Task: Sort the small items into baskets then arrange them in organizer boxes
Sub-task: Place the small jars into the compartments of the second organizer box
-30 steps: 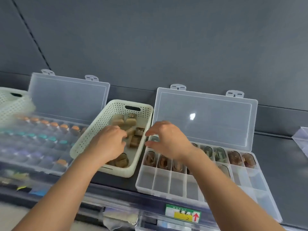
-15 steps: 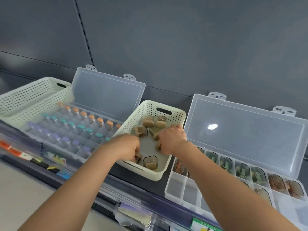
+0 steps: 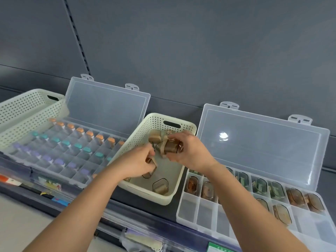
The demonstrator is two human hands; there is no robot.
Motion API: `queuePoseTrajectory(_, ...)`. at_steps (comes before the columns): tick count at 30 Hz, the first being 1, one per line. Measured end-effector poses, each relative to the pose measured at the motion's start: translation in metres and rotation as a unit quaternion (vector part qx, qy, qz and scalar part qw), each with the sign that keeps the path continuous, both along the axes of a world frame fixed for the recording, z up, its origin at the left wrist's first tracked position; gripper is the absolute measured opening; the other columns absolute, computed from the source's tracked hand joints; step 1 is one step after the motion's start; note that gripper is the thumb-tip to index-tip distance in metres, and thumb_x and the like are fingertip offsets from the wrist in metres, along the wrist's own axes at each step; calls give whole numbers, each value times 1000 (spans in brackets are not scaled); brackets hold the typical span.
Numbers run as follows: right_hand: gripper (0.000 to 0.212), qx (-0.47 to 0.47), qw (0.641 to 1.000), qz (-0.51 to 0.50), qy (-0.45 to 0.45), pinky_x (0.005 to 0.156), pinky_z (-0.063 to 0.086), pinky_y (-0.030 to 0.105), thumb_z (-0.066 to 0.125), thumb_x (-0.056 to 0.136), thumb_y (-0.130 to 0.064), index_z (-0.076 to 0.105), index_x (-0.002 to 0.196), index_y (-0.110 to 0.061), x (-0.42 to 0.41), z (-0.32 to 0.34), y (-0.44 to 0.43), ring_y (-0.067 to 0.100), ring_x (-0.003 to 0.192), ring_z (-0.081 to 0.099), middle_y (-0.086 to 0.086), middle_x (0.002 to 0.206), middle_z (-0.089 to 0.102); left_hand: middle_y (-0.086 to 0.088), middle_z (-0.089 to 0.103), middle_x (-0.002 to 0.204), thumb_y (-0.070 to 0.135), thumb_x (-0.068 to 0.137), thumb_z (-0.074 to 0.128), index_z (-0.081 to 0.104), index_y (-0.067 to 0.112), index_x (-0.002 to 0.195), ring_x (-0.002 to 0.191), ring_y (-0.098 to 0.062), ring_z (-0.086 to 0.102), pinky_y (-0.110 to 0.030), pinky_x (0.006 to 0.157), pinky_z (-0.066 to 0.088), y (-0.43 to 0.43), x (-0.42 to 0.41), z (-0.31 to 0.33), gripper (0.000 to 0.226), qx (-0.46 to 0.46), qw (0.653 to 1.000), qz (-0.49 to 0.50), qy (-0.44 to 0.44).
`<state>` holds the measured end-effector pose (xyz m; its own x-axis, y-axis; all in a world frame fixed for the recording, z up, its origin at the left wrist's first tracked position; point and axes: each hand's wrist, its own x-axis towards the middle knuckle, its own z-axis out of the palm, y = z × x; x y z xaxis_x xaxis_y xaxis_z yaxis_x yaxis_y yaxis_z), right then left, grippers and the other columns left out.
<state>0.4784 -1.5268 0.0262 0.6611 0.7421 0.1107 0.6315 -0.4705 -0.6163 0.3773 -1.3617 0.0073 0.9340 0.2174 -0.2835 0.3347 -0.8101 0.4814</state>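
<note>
A brown clear-cased item [image 3: 170,147] is gripped by the right hand [image 3: 190,153], a second item [image 3: 151,168] by the left hand [image 3: 136,163]; since earlier, the first is raised above the basket [image 3: 151,195].

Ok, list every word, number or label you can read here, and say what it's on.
No text here can be read.
Green label on the shelf rail: cut off by the frame, unreadable.
Coloured tags on the same rail, at left: too blurred to read.

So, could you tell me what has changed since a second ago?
The right hand moved from the right box into the basket and lifted a brown case. The left hand stayed in the basket, now gripping another case. The rest stayed put.
</note>
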Motion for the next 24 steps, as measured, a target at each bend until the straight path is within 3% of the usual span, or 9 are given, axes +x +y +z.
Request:
queuePoseTrajectory(4, 49, 89, 993, -56, 51, 74, 48, 23, 81, 69, -23, 55, 109, -23, 0, 6, -25, 8, 79, 55, -10, 93, 59, 11, 41, 142, 29, 98, 42, 41, 35, 133, 111, -4, 44, -27, 87, 40, -10, 13, 5, 36, -60, 993, 38, -99)
queuePoseTrajectory(7, 46, 123, 987, -78, 63, 74, 50, 22, 84, 69, -29, 60, 108, -25, -2, 11, -46, 5, 79, 57, -11, 91, 63, 12, 39, 139, 25, 100, 42, 47, 45, 133, 117, -12, 47, -37, 94, 46, -30, 22, 10, 39, -148, 976, 38, -153)
queuePoseTrajectory(8, 47, 134, 985, -88, 65, 75, 51, 23, 83, 70, -30, 61, 111, -24, -3, 12, -53, 5, 80, 58, -12, 92, 64, 12, 42, 133, 23, 100, 44, 48, 48, 131, 112, -18, 53, -42, 90, 51, -39, 25, 13, 40, -191, 967, 46, -160)
queuePoseTrajectory(10, 46, 152, 980, -112, 64, 79, 52, 24, 79, 74, -31, 62, 117, -25, -4, 15, -69, 5, 84, 60, -11, 96, 65, 11, 53, 117, 20, 97, 52, 54, 47, 124, 89, -24, 65, -39, 72, 58, -54, 30, 17, 38, -278, 942, 61, -176)
queuePoseTrajectory(12, 47, 164, 976, -132, 62, 82, 53, 23, 76, 78, -29, 60, 122, -26, -4, 18, -87, 5, 89, 61, -8, 102, 65, 4, 63, 106, 14, 91, 61, 64, 36, 105, 75, -23, 68, -33, 60, 58, -68, 36, 20, 25, -325, 922, 67, -199)
queuePoseTrajectory(14, 48, 172, 972, -149, 61, 84, 53, 22, 75, 79, -24, 59, 125, -25, -5, 20, -107, 6, 92, 61, -7, 105, 65, -5, 67, 100, 10, 88, 64, 69, 29, 88, 70, -18, 67, -26, 56, 54, -81, 41, 22, 20, -367, 906, 67, -200)
queuePoseTrajectory(17, 52, 186, 963, -189, 54, 83, 52, 21, 78, 76, -18, 57, 124, -22, -8, 22, -135, 7, 93, 61, -8, 105, 64, -4, 69, 99, 6, 82, 70, 72, 26, 88, 77, -15, 66, -22, 61, 53, -103, 49, 24, 20, -429, 890, 40, -152)
queuePoseTrajectory(21, 45, 182, 953, -235, 54, 82, 53, 24, 79, 73, -15, 59, 112, -25, -14, 23, -173, 4, 88, 61, -10, 98, 65, 1, 69, 101, 5, 74, 78, 65, 26, 98, 92, -15, 65, -32, 82, 55, -136, 60, 23, 35, -403, 908, -17, -115)
queuePoseTrajectory(24, 44, 171, 947, -267, 53, 81, 53, 23, 79, 74, -16, 61, 113, -26, -17, 23, -204, 5, 87, 62, -11, 97, 66, 9, 64, 107, 15, 74, 80, 55, 32, 105, 98, -8, 61, -28, 88, 49, -163, 66, 23, 43, -317, 939, -61, -122)
